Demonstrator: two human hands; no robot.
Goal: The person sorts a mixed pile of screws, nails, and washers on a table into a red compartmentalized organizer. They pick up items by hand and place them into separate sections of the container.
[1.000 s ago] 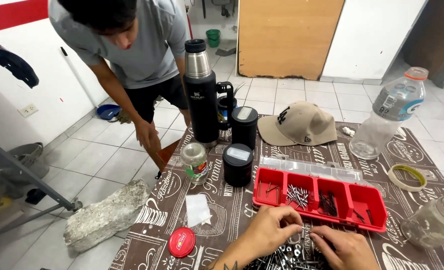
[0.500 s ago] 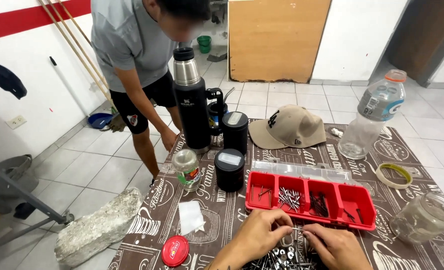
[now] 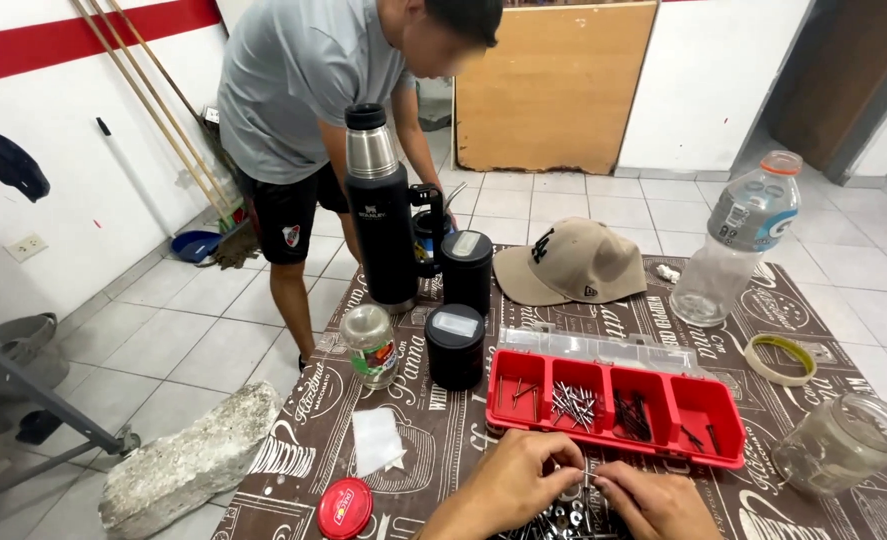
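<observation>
My left hand (image 3: pixel 516 482) and my right hand (image 3: pixel 651 500) rest close together at the table's near edge, fingers curled over a pile of small screws and nuts (image 3: pixel 561 519). What each hand pinches is too small to make out. Just beyond them lies a red compartment box (image 3: pixel 703 400) with nails and screws in its sections, its clear lid (image 3: pixel 603 347) folded back.
Another person in a grey shirt (image 3: pixel 303 90) leans over the table's far left. A tall dark thermos (image 3: pixel 379 215), two black canisters (image 3: pixel 455 345), a small jar (image 3: pixel 370 345), a beige cap (image 3: pixel 571 262), a plastic bottle (image 3: pixel 733 245), a tape roll (image 3: pixel 779 358), a glass jar (image 3: pixel 840 443), a red lid (image 3: pixel 344 508) and a concrete block (image 3: pixel 188 460) are around.
My view has shifted slightly left and down. The other person has stepped nearer the table and leans over the thermos. My hands stay over the screw pile.
</observation>
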